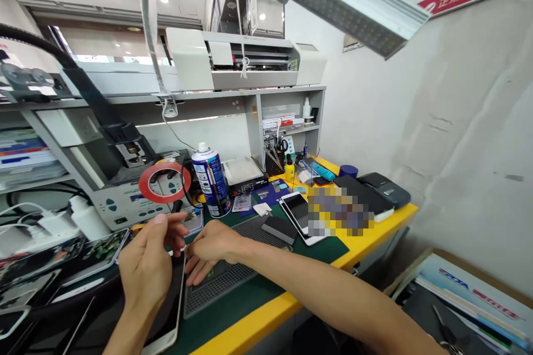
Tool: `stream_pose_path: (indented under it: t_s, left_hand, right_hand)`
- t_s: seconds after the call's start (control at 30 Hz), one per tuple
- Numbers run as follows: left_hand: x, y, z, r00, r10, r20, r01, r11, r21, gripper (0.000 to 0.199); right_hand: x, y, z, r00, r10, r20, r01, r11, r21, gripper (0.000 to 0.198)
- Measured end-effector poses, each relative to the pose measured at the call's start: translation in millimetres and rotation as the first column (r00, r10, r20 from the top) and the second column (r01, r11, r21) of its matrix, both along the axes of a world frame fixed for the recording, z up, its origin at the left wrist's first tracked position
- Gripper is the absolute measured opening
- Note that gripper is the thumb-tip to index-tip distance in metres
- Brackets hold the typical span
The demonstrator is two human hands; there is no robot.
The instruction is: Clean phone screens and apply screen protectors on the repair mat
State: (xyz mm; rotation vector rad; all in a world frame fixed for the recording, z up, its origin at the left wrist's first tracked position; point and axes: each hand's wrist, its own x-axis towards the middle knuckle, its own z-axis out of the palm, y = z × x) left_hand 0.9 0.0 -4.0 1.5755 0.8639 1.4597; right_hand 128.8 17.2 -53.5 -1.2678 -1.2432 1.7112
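Observation:
My left hand (150, 263) is raised over a white-edged tablet (169, 316), its fingers loosely bent and apart, with nothing visible in them. Beside it my right hand (212, 249) reaches across with the fingers stretched downward, near the tablet's right edge and over a grey perforated mat (250, 266). Whether its fingertips touch the tablet or the mat, I cannot tell. A dark wedge-shaped piece (280, 230) lies on the mat, to the right of this hand. Behind the hands stand a blue spray can (211, 180) and a roll of red tape (165, 198) against a control box (120, 208).
Several phones and parts (66, 283) crowd the left side. A white tablet (302, 213), a yellow bottle (289, 169) and a black device (383, 188) occupy the right side of the yellow-edged bench (266, 316). A lamp (345, 5) hangs overhead. An open box (466, 299) stands lower right.

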Motion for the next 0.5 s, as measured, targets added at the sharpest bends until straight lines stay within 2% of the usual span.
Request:
stream_pose_path:
  t_s: [0.07, 0.17, 0.23, 0.3, 0.4, 0.43, 0.5]
  left_hand:
    - [-1, 2, -1.8, 1.0, 0.011, -0.028, -0.011, 1.0, 0.014, 0.035]
    - [-2, 7, -5.5, 0.996, 0.046, -0.07, -0.044, 0.998, 0.033, 0.04]
    - [-2, 9, -7.9, 0.994, 0.067, -0.083, -0.064, 0.997, 0.037, 0.041]
    - [-3, 10, -9.7, 0.992, 0.082, -0.093, -0.078, 0.996, 0.044, 0.041]
    - [-3, 9, -10.8, 0.988, 0.1, -0.119, -0.091, 0.993, 0.078, 0.04]
    - [-3, 8, -10.7, 0.986, 0.105, -0.131, -0.093, 0.991, 0.097, 0.04]
    - [-2, 5, -9.8, 0.982, 0.116, -0.152, -0.096, 0.986, 0.135, 0.038]
  right_hand:
    - [4, -4, 5, 1.0, 0.002, 0.008, -0.002, 0.999, 0.038, 0.011]
    - [10, -14, 18, 0.997, -0.045, 0.068, 0.033, 0.985, 0.169, 0.009]
    - [15, -23, 28, 0.977, -0.144, 0.158, 0.096, 0.956, 0.277, 0.016]
    - [23, -34, 40, 0.923, -0.271, 0.271, 0.159, 0.914, 0.374, 0.024]
    - [51, -56, 58, 0.767, -0.439, 0.469, 0.197, 0.856, 0.479, 0.033]
    - [64, -64, 64, 0.685, -0.488, 0.542, 0.197, 0.839, 0.507, 0.037]
    - [96, -80, 77, 0.471, -0.562, 0.68, 0.192, 0.818, 0.543, 0.044]
